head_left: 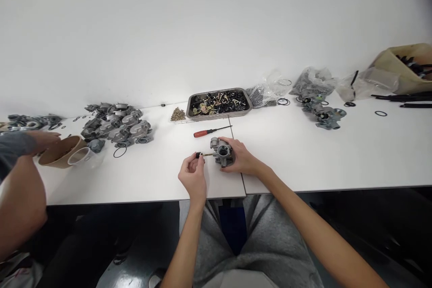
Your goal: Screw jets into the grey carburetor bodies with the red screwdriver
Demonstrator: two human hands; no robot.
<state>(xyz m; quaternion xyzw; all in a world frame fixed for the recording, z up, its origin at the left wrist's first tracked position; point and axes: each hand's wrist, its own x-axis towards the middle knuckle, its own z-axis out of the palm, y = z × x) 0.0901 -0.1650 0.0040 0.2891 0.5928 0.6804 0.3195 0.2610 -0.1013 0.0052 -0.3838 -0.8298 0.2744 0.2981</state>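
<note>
Soft, diffuse light brightens the white wall [202, 22] and tabletop [151, 180], with only faint shadows. Below, the dim floor [130, 274] catches a glare. Wide-angle distortion stretches the co-worker's forearm [22, 207]; dark vignetting shades the upper right corner.

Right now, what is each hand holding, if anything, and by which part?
The left hand pinches the small brass-stemmed part by its black end; the right hand grips the grey metal body around its right side.
</note>
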